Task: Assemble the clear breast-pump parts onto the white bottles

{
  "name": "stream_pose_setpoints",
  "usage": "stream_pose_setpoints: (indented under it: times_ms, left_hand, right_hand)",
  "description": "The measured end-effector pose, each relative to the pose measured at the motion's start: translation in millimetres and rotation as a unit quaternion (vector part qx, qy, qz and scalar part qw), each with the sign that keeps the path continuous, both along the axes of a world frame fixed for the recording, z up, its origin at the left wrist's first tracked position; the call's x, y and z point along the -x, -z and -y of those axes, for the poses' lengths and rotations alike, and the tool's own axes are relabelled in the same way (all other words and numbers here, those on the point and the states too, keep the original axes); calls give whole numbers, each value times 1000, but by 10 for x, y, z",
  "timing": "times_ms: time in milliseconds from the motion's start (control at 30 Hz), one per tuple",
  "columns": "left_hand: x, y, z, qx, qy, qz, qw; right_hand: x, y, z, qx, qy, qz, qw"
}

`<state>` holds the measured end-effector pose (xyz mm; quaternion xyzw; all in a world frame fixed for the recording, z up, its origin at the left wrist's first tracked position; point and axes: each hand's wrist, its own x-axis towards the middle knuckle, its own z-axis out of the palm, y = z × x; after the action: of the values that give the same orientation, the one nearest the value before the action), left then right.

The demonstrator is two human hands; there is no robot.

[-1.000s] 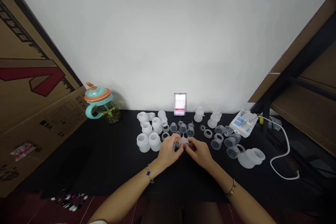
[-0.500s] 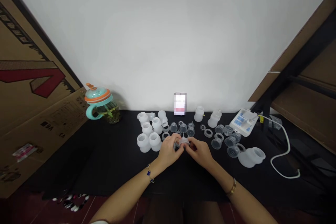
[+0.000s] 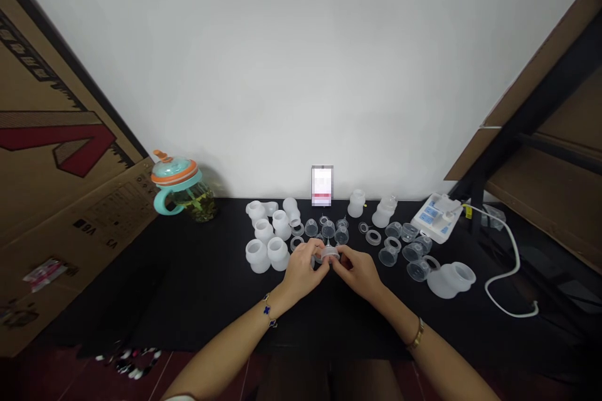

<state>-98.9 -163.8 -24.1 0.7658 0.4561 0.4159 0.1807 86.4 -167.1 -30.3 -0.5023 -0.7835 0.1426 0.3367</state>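
Note:
Between the fingertips of my two hands is a small translucent ring-shaped cap (image 3: 330,251) with a thin tip standing up from its middle. My left hand (image 3: 303,265) pinches its left side, and my right hand (image 3: 358,271) pinches the right side. Just beyond my fingers lie several clear domed covers (image 3: 328,229) and loose rings (image 3: 297,242). To the left, several white bottles (image 3: 258,255) with open mouths stand grouped together. Parts of the cap and of pieces behind it are hidden by my fingers.
A phone (image 3: 322,185) leans on the wall. Left stands a teal-lidded jug (image 3: 182,187). Right are more clear covers (image 3: 388,255), a white bottle (image 3: 450,281) on its side, and a power strip (image 3: 435,218) with a white cable (image 3: 516,244). Cardboard boxes (image 3: 70,200) flank the black table (image 3: 202,288).
Almost nothing differs. Both hands keep their pinch on the cap at the same spot, and the view has shifted very slightly.

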Motion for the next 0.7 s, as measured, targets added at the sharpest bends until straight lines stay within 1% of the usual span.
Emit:
stream_pose_setpoints:
  times_ms: [700]
  left_hand:
    - [-5, 18, -6, 6, 0, 7, 1000]
  right_hand:
    - [-13, 47, -12, -6, -1, -1, 1000]
